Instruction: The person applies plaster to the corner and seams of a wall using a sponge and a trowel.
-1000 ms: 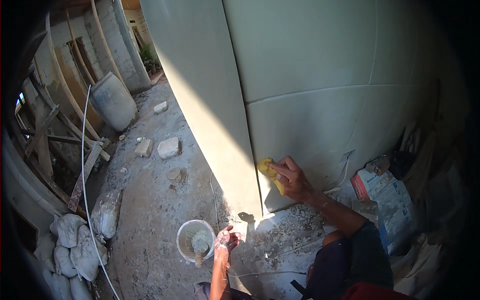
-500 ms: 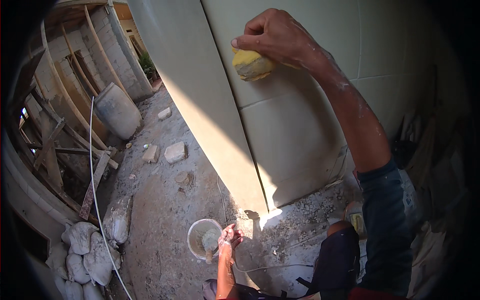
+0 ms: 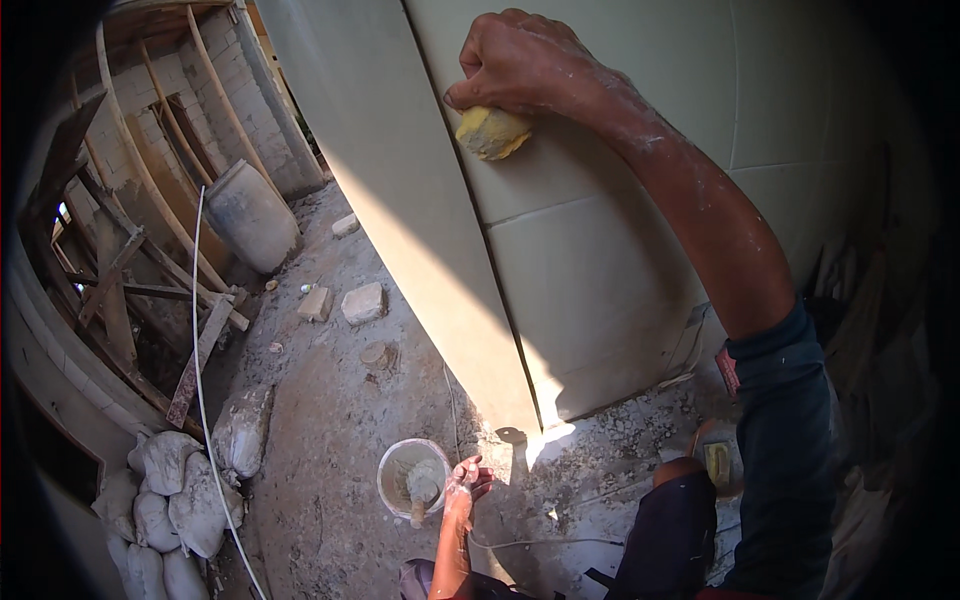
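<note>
High against the pale tiled wall (image 3: 590, 270), my right hand (image 3: 525, 65) is closed around a yellow sponge (image 3: 492, 134) smeared with grey. The sponge lies close to the dark upright joint where the wall meets a pale column face (image 3: 385, 185). Down low, my left hand (image 3: 466, 485) is held with its fingers stretched and apart, nothing in it. Just left of that hand stands a whitish bucket (image 3: 385, 478) with pale material inside. A tool with a short handle (image 3: 417, 513) leans over the bucket's near rim. Whitish residue marks both my hands and forearms.
Stone blocks (image 3: 363, 303) lie on the dirt floor beyond the bucket. White sacks (image 3: 200, 505) are piled at the lower left, beside a long thin white pipe (image 3: 200, 350). A grey barrel (image 3: 252, 215) and timbers (image 3: 110, 270) stand farther back. A cable (image 3: 550, 541) runs past my knee.
My right hand has shifted slightly left with the sponge, toward the upright joint. My left hand stays beside the bucket. The view has turned a little.
</note>
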{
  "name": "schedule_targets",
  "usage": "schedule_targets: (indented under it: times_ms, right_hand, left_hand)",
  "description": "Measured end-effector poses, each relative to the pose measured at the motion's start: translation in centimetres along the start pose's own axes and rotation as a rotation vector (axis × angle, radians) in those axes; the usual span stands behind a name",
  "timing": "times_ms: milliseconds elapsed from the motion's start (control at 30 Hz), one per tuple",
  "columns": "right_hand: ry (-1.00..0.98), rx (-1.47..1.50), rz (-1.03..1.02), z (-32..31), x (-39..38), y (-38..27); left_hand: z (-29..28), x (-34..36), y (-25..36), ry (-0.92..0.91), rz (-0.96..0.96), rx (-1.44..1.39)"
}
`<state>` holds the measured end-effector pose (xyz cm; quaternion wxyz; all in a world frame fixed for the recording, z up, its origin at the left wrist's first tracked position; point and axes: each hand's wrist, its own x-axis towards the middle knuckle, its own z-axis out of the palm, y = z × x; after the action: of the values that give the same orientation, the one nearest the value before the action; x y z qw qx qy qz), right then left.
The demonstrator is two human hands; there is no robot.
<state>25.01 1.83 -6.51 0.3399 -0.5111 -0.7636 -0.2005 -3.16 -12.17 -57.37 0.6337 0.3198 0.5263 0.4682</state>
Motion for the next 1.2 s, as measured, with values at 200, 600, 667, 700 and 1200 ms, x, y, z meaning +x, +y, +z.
schedule_targets:
  times_ms: [200,600,667,700,1200]
  right_hand:
    - [-0.031,-0.031,0.001,0.6,-0.2,0.1]
    - [-0.09,0.024,0.131,-0.2,0.4,-1.2]
    - [-0.098,0.015,0.129,0.0,0.2,-1.3]
    - [-0.101,0.016,0.128,0.0,0.2,-1.4]
    - [-0.109,-0.073,0.035,2.6,-2.1,-0.7]
  left_hand:
    - [1.0,0.5,-0.1,-0.022,-0.028,0.023]
    - [1.3,0.6,-0.3,-0.035,-0.01,0.017]
    - [1.2,0.4,-0.2,-0.023,-0.015,0.015]
    - [1.1,0.4,-0.3,-0.022,-0.017,0.014]
    - [1.4,-0.2,0.5,-0.015,0.006,0.014]
